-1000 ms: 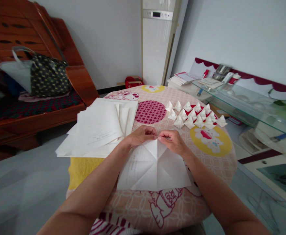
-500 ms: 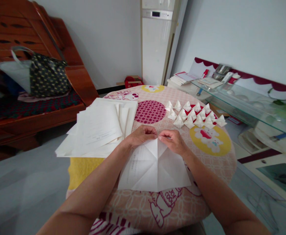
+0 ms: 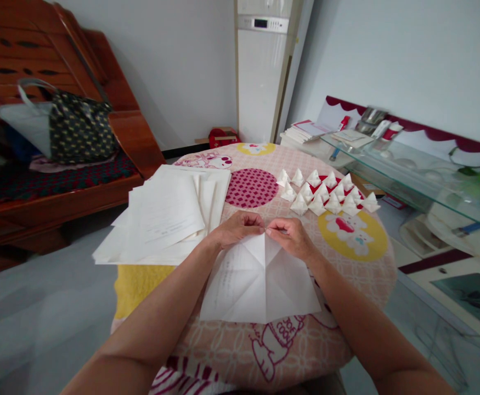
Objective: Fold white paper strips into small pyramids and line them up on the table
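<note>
A creased white sheet of paper (image 3: 260, 285) lies in front of me, with fold lines crossing it and faint print showing on its left half. My left hand (image 3: 242, 226) pinches its far edge near the middle crease. Close beside it, my right hand (image 3: 289, 235) pinches the same edge, the two sets of fingertips almost touching. Several small folded white paper shapes (image 3: 322, 193) with pointed tops stand in rows at the far right of the table. To the left rests a stack of white paper (image 3: 163, 214), the top sheets lying askew.
A patterned pink cloth covers the round table (image 3: 305, 356). On the left stands a wooden bench (image 3: 128, 137) bearing a dark patterned bag (image 3: 81, 126). A glass shelf unit (image 3: 421, 181) with assorted items runs along the right. A tall white cabinet-like appliance (image 3: 258, 82) stands behind.
The near left corner of the sheet has shifted slightly inward to the right. Both hands keep their pinch in nearly the same place.
</note>
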Demonstrator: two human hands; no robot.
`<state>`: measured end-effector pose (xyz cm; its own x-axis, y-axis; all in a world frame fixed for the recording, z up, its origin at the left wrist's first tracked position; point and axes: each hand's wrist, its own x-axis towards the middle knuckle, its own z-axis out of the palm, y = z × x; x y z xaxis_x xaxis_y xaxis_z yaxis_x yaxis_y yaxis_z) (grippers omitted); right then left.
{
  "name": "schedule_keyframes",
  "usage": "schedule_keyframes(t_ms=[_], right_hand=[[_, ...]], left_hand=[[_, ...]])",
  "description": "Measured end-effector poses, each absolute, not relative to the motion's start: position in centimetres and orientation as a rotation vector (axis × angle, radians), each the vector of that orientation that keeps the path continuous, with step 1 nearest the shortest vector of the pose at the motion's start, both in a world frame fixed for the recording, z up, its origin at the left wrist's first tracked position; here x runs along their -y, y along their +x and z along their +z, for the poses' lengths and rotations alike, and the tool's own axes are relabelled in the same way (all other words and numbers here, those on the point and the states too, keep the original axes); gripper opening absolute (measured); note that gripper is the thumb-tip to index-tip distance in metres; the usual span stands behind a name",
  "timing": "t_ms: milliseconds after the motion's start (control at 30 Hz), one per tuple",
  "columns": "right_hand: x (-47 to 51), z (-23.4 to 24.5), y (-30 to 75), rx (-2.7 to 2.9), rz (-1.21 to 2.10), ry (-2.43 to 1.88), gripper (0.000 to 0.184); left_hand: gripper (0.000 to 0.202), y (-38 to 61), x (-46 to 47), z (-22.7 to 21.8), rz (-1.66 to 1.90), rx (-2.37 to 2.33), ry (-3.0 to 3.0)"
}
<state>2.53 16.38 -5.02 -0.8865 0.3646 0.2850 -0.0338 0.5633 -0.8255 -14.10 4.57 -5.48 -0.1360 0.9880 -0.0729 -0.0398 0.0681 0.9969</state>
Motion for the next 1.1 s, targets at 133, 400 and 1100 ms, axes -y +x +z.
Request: schedule_keyframes(t_ms=[133, 400, 1100], right_hand=[[-16.3, -5.1, 2.5, 2.371, 1.285, -0.274, 0.021], [-16.3, -5.5, 2.4, 2.377, 1.242, -0.295, 0.021], [-21.5, -4.7, 6.3, 2.412, 1.619, -0.714, 0.028]], left_hand=[[0.026, -13.9, -4.5, -5.2, 1.247, -1.345, 1.044], [0.023, -13.5, -4.7, -5.3, 1.247, -1.444, 1.048], [0.022, -15.3, -4.5, -5.9, 1.271, -1.511, 1.341]])
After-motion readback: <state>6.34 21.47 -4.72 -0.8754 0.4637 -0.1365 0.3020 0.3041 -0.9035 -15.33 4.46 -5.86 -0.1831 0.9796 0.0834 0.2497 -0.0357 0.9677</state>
